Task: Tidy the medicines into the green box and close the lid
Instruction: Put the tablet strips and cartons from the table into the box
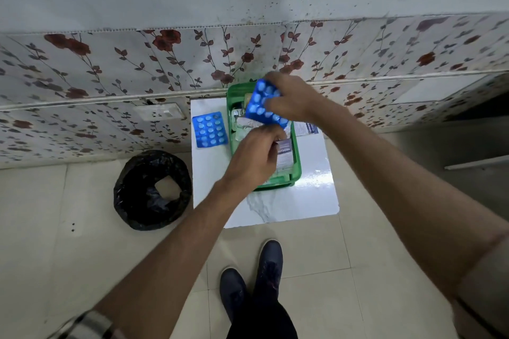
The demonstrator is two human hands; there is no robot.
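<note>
The green box stands open on a small white table, with silver strips and packets inside. My right hand holds a blue blister strip tilted above the box's far end. Over the box's near half, my left hand grips a grey-purple medicine packet. Another blue blister strip lies flat on the table left of the box. A white and blue leaflet or packet lies on the table right of the box. The box's lid cannot be made out.
A bin lined with a black bag stands on the floor left of the table. A floral-tiled wall rises right behind the table. My dark shoes are on the tiled floor in front of it.
</note>
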